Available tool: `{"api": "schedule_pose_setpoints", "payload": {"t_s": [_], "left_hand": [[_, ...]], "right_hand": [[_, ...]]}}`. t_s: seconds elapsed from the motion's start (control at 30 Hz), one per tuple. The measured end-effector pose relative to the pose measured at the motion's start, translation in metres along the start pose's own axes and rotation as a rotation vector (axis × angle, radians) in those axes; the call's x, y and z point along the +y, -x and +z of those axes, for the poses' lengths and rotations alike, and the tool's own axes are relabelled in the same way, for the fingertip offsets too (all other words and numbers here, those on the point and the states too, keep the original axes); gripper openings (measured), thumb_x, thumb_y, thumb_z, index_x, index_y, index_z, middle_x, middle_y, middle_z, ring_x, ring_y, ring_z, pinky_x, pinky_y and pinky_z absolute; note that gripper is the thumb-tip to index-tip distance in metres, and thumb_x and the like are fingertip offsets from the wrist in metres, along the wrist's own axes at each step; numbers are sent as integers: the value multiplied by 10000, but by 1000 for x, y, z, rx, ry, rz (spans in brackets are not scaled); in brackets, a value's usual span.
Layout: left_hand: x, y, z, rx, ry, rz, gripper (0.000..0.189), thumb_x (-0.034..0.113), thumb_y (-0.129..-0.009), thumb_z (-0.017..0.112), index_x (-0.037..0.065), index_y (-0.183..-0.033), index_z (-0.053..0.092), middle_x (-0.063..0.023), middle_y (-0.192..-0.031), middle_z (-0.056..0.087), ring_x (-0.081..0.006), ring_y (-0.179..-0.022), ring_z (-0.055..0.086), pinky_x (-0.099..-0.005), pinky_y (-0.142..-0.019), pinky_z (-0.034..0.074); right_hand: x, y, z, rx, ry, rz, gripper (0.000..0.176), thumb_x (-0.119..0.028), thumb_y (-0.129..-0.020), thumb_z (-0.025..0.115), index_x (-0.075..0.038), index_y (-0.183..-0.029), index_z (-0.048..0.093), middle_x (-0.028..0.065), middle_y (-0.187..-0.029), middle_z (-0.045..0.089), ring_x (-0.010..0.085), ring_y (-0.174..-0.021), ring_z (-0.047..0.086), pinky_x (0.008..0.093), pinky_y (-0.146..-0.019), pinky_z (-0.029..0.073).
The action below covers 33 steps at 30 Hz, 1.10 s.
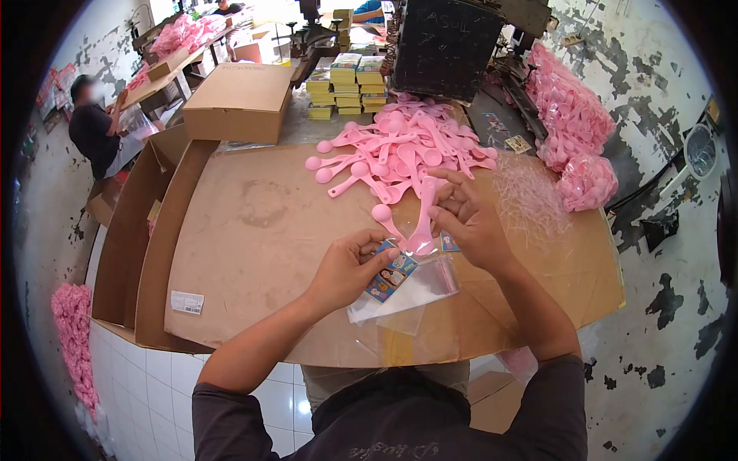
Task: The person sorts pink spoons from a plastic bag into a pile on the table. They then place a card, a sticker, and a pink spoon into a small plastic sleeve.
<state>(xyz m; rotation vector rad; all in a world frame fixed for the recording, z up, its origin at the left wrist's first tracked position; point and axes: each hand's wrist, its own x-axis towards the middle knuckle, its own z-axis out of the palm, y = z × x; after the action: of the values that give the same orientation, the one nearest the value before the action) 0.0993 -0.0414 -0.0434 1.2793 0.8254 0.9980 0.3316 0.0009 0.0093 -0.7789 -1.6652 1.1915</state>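
My left hand (355, 265) is closed on a small blue printed card (390, 278), thumb on top, above clear plastic bags (438, 283) on the cardboard-covered table. Just to the right, my right hand (461, 215) pinches a pink spoon (425, 219) held nearly upright, its round bowl low beside the card. Another pink spoon (382, 213) lies close by on the left. Behind both hands spreads a heap of pink spoons (407, 146). Part of another blue card (450, 242) shows under my right hand.
A closed cardboard box (238, 100) stands at the back left, beside stacked yellow-edged cards (346, 84). An open carton (154, 223) runs along the left edge. Bagged pink spoons (586, 182) sit at the right. A person (100, 127) sits at the far left.
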Motion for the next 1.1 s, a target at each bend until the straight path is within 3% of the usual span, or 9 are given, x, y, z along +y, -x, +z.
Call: {"api": "schedule_pose_setpoints", "payload": {"t_s": [0.2, 0.4, 0.5, 0.7, 0.77, 0.83, 0.9, 0.97, 1.1], "left_hand": [[5, 2, -1, -47, -24, -38, 264, 148, -1031, 630, -30, -1225, 658, -63, -1008, 751, -52, -831, 671, -211, -689, 546], [6, 3, -2, -35, 38, -57, 254, 145, -1031, 630, -40, -1200, 669, -70, -1011, 751, -54, -856, 670, -225, -715, 553], [11, 5, 0, -18, 28, -70, 262, 145, -1032, 628, -40, -1214, 664, -68, -1006, 749, -54, -854, 670, -227, -718, 557], [5, 3, -2, -37, 61, -1, 281, 161, -1040, 617, -35, -1238, 659, -54, -1008, 747, -55, -849, 673, -221, -721, 555], [4, 2, -2, -21, 89, 33, 287, 170, -1045, 611, -30, -1246, 656, -47, -1011, 747, -55, -847, 674, -217, -719, 553], [8, 2, -5, -56, 84, 8, 294, 179, -1046, 610, -25, -1255, 651, -46, -1012, 747, -57, -842, 676, -214, -713, 550], [8, 3, -7, -94, 95, -12, 312, 194, -1045, 615, -20, -1271, 640, -43, -1003, 748, -57, -834, 677, -213, -711, 549], [4, 2, -9, -134, 117, -26, 343, 216, -1040, 626, -14, -1294, 623, -36, -983, 752, -55, -823, 677, -216, -714, 548], [11, 4, -10, -180, 139, 15, 368, 200, -1039, 613, -6, -1343, 582, -87, -1200, 700, -100, -1041, 656, -280, -905, 528]], "right_hand": [[-1, 6, 18, 37, -78, 39, 578, 61, -956, 605, -17, -1487, 392, 62, -1063, 589, 112, -878, 658, 249, -679, 545], [9, 10, 30, 231, -111, -134, 535, 82, -942, 614, -9, -1431, 419, 79, -1117, 585, 151, -958, 679, 292, -768, 621], [-9, 7, 19, 216, -77, -131, 518, 96, -942, 610, -20, -1415, 431, 79, -1140, 551, 166, -991, 679, 276, -794, 611], [9, 18, 31, 100, -120, -74, 481, 40, -965, 614, -8, -1411, 443, 83, -1180, 558, 178, -1055, 655, 300, -860, 586], [18, 18, 16, -61, 177, -175, 417, -4, -981, 609, -15, -1382, 494, 85, -1213, 563, 184, -1148, 613, 332, -917, 549], [12, 12, 11, -127, 239, -191, 342, -43, -985, 616, -23, -1322, 561, 85, -1250, 566, 190, -1215, 577, 359, -966, 510], [-5, 8, 11, -106, 67, -119, 261, -77, -975, 636, -32, -1232, 644, 81, -1290, 567, 196, -1256, 547, 382, -1007, 467], [-24, 5, 19, -184, 262, -243, 189, -68, -934, 671, -44, -1120, 690, 79, -1280, 587, 218, -1231, 564, 388, -1023, 457], [-45, -4, 15, -425, 412, -420, 103, -66, -861, 729, -54, -963, 725, 80, -1183, 649, 285, -1131, 609, 404, -983, 472]]}}
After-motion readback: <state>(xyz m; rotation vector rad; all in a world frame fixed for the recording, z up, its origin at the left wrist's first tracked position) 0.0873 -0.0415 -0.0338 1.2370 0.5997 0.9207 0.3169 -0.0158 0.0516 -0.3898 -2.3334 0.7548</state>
